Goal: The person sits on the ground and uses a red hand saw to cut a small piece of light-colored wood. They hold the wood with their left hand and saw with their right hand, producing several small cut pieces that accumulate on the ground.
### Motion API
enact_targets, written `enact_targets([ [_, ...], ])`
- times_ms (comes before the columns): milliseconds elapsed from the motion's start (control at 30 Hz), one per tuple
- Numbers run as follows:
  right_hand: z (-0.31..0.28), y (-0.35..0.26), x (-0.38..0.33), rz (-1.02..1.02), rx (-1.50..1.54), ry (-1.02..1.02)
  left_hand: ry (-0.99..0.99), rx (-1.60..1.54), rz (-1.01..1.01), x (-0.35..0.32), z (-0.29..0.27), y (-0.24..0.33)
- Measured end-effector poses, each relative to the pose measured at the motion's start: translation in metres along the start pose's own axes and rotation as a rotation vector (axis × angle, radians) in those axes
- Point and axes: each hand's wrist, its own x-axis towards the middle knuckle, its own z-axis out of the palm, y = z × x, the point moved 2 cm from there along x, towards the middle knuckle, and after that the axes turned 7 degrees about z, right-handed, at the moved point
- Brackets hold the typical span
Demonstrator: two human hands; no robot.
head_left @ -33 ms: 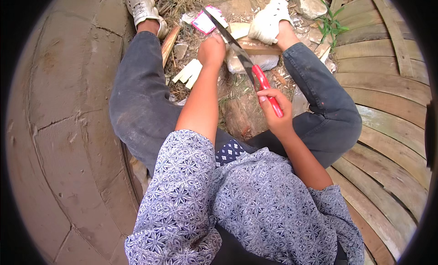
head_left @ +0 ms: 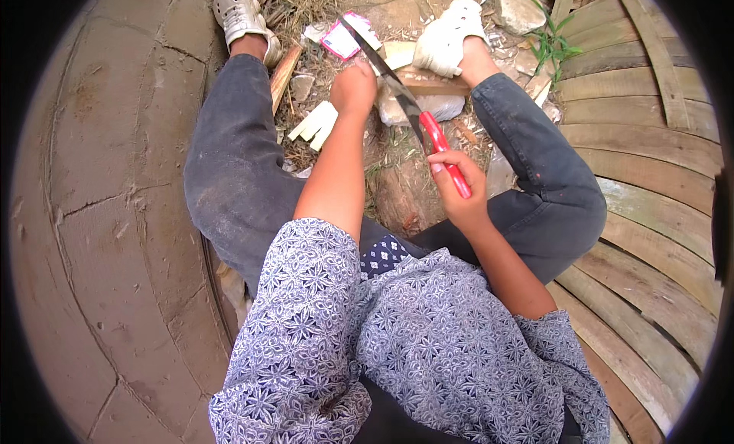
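My right hand (head_left: pixel 462 190) is closed around the red handle (head_left: pixel 445 155) of a long, dark-bladed tool. Its blade (head_left: pixel 386 73) slants away to the upper left and narrows to a tip over a pink-edged white packet (head_left: pixel 340 40). Whether it is a saw or a big knife cannot be told. My left hand (head_left: pixel 354 89) is curled up just left of the blade, thumb toward it; what its fingers hold is hidden. Right of the blade, a wooden piece (head_left: pixel 434 82) lies under my right shoe (head_left: pixel 451 35), above a pale, plastic-looking block (head_left: pixel 428 109).
Pale wood strips (head_left: pixel 315 125) lie left of my left hand, near a longer wood piece (head_left: pixel 285 79). A cracked brown wall-like surface (head_left: pixel 122 215) fills the left side. Slatted boards (head_left: pixel 642 169) curve along the right, with a rock (head_left: pixel 518 8) and a green plant (head_left: pixel 552 46) beyond.
My right hand and the red handle have shifted slightly left. The right shoe and the wood under it have also moved a little left. My left hand stays almost in place.
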Motion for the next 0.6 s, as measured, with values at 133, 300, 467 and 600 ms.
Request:
enact_targets([
  [133,0.005,0.001,-0.009,0.104,0.069,-0.002,0.030,0.026,0.019,-0.005,0.003,-0.001],
  [300,0.009,-0.002,-0.009,0.052,0.061,0.012,0.022,-0.020,-0.033,-0.006,0.005,-0.006],
  [467,0.010,0.000,-0.008,0.068,0.053,0.011,0.018,-0.040,0.010,-0.006,0.004,-0.016],
  [600,0.012,-0.002,-0.011,0.080,0.057,0.016,0.015,-0.085,0.046,-0.002,0.010,-0.021],
])
